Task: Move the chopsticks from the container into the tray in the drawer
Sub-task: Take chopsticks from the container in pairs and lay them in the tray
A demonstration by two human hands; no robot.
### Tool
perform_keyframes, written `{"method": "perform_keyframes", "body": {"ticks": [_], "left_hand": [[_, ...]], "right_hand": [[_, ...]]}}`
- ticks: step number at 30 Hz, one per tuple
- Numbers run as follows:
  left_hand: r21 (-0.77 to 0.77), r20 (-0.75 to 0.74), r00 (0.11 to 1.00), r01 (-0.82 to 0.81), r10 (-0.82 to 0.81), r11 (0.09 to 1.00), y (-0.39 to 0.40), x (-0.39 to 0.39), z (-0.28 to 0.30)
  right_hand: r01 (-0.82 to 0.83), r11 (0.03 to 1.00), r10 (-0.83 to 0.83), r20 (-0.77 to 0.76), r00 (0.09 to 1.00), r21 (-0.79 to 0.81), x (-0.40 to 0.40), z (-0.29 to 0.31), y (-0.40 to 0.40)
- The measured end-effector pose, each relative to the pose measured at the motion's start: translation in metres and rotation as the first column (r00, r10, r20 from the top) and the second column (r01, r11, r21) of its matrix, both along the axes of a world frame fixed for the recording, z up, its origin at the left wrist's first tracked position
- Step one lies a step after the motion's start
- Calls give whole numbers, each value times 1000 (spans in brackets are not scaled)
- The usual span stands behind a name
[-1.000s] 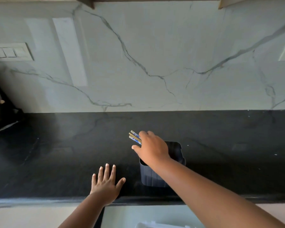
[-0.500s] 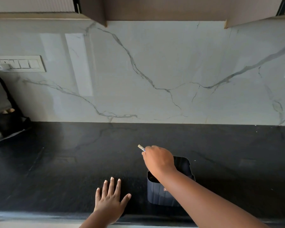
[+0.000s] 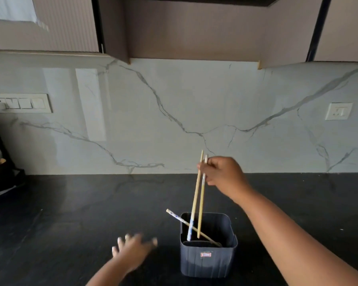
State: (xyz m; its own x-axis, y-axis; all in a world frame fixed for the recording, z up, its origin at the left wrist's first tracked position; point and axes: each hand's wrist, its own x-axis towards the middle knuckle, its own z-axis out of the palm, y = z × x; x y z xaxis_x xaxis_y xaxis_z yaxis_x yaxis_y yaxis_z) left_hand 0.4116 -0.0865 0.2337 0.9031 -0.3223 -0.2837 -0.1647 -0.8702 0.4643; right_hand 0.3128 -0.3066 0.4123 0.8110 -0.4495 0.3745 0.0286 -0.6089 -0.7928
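- My right hand (image 3: 223, 174) has its fingers (image 3: 205, 167) pinched closed around the upper ends of two chopsticks (image 3: 198, 201), thumb side toward the wall.
- Those two sticks hang nearly upright from the pinch, slightly tilted; their lower tips are still inside the mouth of the dark container (image 3: 208, 259), one of them showing a blue-and-white patterned end down near the rim.
- A third chopstick (image 3: 181, 219) stays in the container, untouched, leaning to the left with its patterned end poking over the left rim and its thin end low against the front wall. It crosses behind the two held sticks.
- The container stands upright on the black countertop (image 3: 70, 213), near the front edge, with a small red label on its front face.
- My left hand (image 3: 132, 250) is blurred, fingers spread and holding nothing, above or on the counter just left of the container; I cannot tell if it touches the surface.
- Behind is a marble backsplash (image 3: 174, 112) with a switch panel (image 3: 21, 103) to the left and a socket (image 3: 338, 111) to the right; cabinets (image 3: 194, 27) hang above.
- A dark object (image 3: 0, 178) sits at the far left edge, well apart.
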Motion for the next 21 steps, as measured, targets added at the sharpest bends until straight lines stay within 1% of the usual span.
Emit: {"method": "perform_keyframes", "body": {"ticks": [1,2,3,4,5,6,7,8,9,11,13,15,16,18,19,20,21], "left_hand": [[-159,88,995,-26,40,987,-3,1,27],[-346,167,984,2,59,938,-6,1,55],[-521,206,978,76,39,850,-11,-2,81],[-646,212,977,169,-38,745,-15,-9,107],[-707,202,967,252,-152,661,-20,-19,129],[-724,194,943,324,-271,609,-25,-29,145],[-718,199,910,388,-364,578,-31,-39,157],[-711,213,887,429,-410,558,-37,-47,164],[-716,226,889,429,-398,551,-42,-53,167],[-784,186,929,337,-321,520,-48,-59,168],[-846,71,957,208,-283,491,-48,-59,165],[-885,-45,964,84,-263,457,-45,-56,164],[-900,-99,962,22,-254,436,-43,-54,165],[-919,-197,947,-88,-253,384,-39,-49,167],[-926,-246,931,-143,-269,350,-37,-47,169],[-930,-291,910,-196,-294,311,-36,-46,171],[-932,-325,886,-241,-331,270,-34,-46,172]], "right_hand": [[-35,992,30,46,998,121,-5,12,0],[-74,973,57,85,995,220,-9,21,1],[-112,951,83,113,990,288,-13,28,4],[-144,933,107,130,986,329,-16,33,8],[-170,920,128,140,982,352,-18,36,13],[-188,913,143,147,979,362,-20,37,17],[-195,912,150,150,977,361,-21,37,22],[-196,916,151,152,977,349,-22,37,26],[-197,921,152,156,976,336,-23,37,30],[-208,924,163,160,974,320,-25,37,34],[-217,929,185,132,974,301,-28,38,34],[-210,941,189,104,976,264,-32,44,32],[-205,945,178,123,976,256,-34,50,30],[-234,942,170,257,951,242,-43,64,27],[-267,948,197,338,920,174,-49,69,26],[-298,954,263,399,879,28,-56,71,26],[-315,934,358,416,836,-171,-63,69,28]]}}
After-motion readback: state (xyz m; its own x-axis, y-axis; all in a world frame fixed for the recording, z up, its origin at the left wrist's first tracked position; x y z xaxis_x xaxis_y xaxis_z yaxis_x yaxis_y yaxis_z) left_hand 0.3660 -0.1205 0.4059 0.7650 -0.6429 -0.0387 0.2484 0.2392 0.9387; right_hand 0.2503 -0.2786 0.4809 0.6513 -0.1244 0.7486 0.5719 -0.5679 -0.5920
